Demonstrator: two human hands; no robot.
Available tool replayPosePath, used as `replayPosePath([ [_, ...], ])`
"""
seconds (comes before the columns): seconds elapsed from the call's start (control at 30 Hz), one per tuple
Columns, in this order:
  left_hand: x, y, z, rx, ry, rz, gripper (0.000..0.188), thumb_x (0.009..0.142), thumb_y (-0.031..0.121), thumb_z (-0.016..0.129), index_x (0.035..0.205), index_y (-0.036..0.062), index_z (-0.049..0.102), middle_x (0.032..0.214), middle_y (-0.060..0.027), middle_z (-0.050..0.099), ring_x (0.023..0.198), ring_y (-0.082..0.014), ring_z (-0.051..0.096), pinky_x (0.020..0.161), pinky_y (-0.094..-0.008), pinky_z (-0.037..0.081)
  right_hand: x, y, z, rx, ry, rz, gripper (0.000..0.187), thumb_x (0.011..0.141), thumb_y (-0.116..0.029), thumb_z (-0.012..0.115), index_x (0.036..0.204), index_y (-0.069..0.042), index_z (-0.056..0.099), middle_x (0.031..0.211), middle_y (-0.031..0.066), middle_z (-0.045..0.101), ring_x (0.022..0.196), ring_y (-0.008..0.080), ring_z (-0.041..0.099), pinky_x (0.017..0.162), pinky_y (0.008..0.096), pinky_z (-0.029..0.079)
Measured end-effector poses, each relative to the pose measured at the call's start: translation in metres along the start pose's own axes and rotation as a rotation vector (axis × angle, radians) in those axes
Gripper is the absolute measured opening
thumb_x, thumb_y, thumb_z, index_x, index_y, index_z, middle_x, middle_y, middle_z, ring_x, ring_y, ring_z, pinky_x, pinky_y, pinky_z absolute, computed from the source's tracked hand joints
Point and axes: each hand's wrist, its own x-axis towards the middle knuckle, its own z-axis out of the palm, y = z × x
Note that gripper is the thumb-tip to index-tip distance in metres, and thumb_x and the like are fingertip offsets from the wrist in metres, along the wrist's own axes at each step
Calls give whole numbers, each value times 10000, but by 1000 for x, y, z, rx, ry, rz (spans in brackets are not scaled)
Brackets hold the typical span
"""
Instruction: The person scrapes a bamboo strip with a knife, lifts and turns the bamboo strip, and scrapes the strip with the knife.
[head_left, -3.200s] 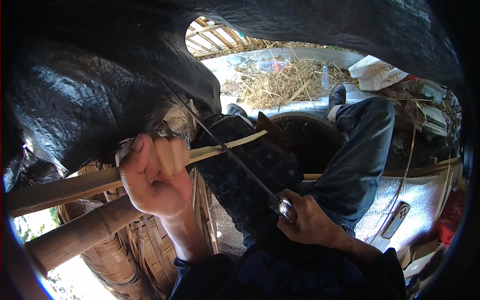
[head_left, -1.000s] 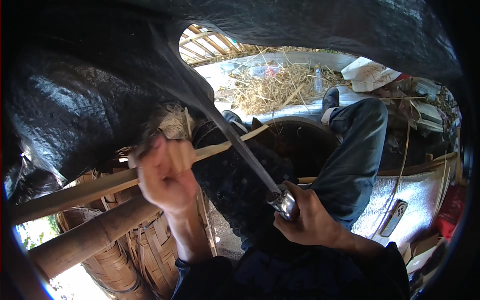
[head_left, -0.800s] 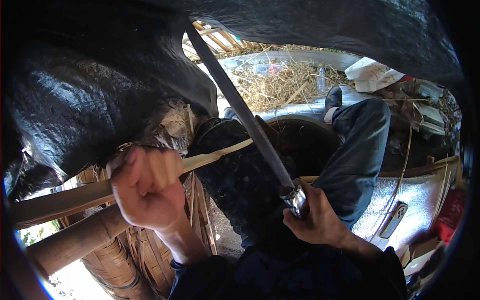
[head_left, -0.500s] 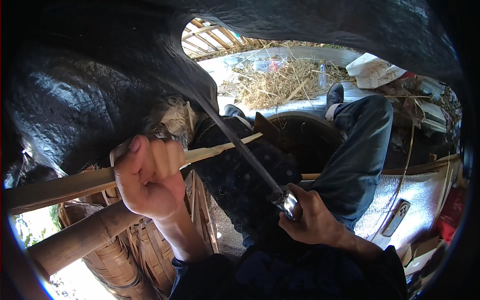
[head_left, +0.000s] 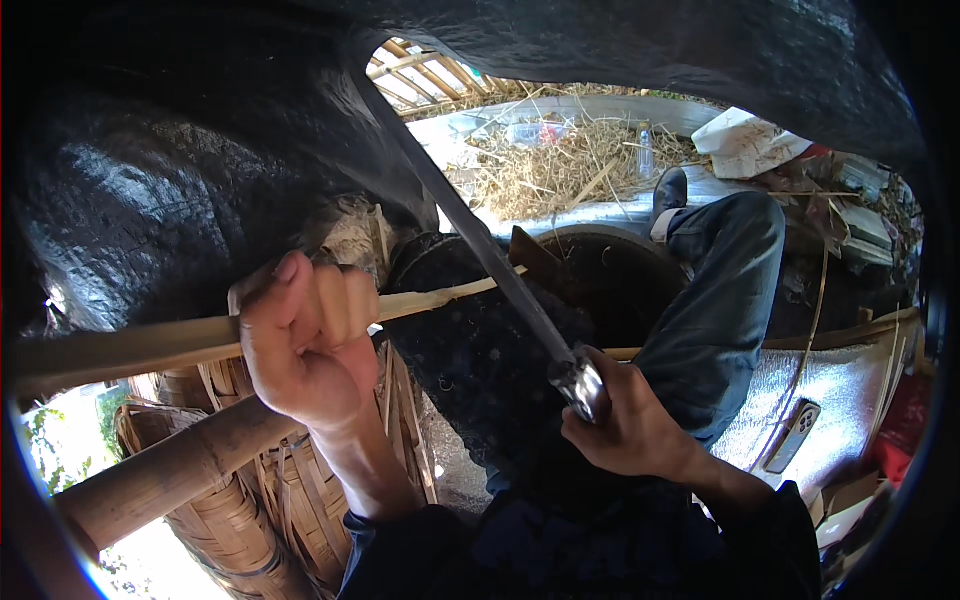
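My left hand [head_left: 308, 340] is closed in a fist around a long, pale split bamboo strip [head_left: 130, 347]. The strip runs in from the left edge and narrows to a thin end right of the fist, over my lap. Closed on the shiny metal handle of a long-bladed knife [head_left: 490, 255] is my right hand [head_left: 635, 418]. The dark blade slants up and leftward, crossing the strip's thin end in the picture; whether they touch I cannot tell. A dark patterned cloth [head_left: 470, 350] covers my left leg beneath both.
A thick bamboo pole [head_left: 190, 455] lies below my left forearm, beside woven bamboo baskets [head_left: 225, 530]. Black plastic sheeting [head_left: 150, 190] hangs at left and overhead. Dry straw [head_left: 560, 165] is heaped ahead. On the silvery mat at right lies a phone [head_left: 793, 436].
My left hand has shifted slightly right and up with the bamboo strip. The knife blade has swung, its far part reaching higher in the picture, and my right hand has moved a little right.
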Motion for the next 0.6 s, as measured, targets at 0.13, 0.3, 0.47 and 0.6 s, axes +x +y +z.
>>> replayPosePath([
  [0.13, 6, -2, -3, 17, -123, -45, 368, 849, 150, 325, 494, 145, 226, 412, 14, 180, 396, -83, 121, 412, -255, 155, -3, -8, -2, 75, 21, 7, 376, 668, -4, 580, 1004, 77, 430, 527, 102, 521, 439, 205, 555, 421, 267, 417],
  [0.3, 9, -5, -3, -29, -250, -26, 364, 850, 150, 320, 497, 144, 233, 432, 15, 206, 417, -84, 160, 422, -251, 170, -2, 6, 9, 162, -100, 101, 377, 666, -10, 581, 1012, 47, 444, 601, 117, 541, 495, 214, 567, 453, 290, 426],
  [0.47, 16, -18, 11, 179, -4, 302, 334, 846, 183, 335, 524, 124, 266, 484, 7, 254, 438, -84, 248, 412, -236, 181, -3, 14, 17, 164, -134, 109, 362, 665, -22, 591, 991, 35, 445, 630, 140, 542, 542, 271, 580, 492, 323, 443],
  [0.6, 12, -19, -3, 83, -111, 289, 330, 839, 200, 366, 530, 145, 263, 495, 13, 258, 449, -74, 222, 444, -224, 202, -4, 13, 19, 146, -70, 56, 354, 663, -22, 592, 980, 35, 445, 647, 152, 546, 558, 285, 583, 500, 328, 448],
])
